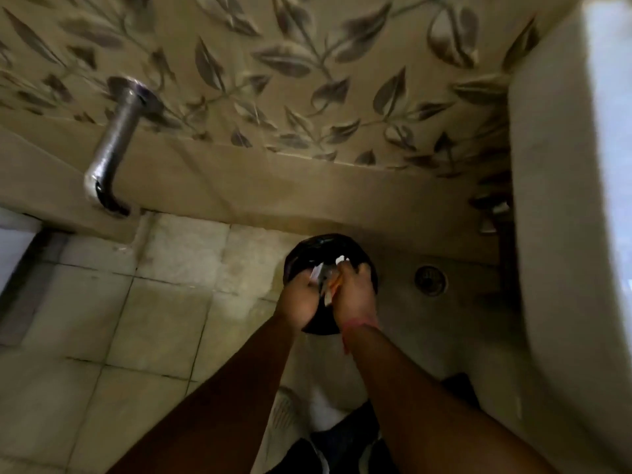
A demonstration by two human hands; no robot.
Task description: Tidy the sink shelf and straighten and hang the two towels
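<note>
Pale scraps [326, 285] in both curled hands [328, 295]

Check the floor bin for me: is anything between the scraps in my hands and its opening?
Nothing visible. Both the left hand and right hand hold small pale scraps directly over the black-lined bin on the floor tiles. Its liner mouth looks open beneath them, with no lid in sight.
</note>
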